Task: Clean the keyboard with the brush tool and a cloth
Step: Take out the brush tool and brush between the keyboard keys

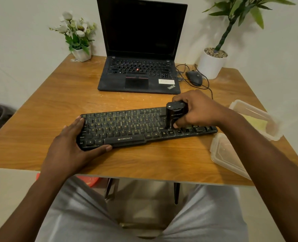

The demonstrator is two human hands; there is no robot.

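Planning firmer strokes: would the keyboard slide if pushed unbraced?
Probably: the keyboard is thin, likely light, on a smooth wooden table; the left hand presses its end. It looks stiff, so unlikely to flex under the brush tool held by the right hand.

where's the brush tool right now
In the head view, the brush tool is upright on the right part of the keyboard, gripped by the right hand, in front of the laptop.
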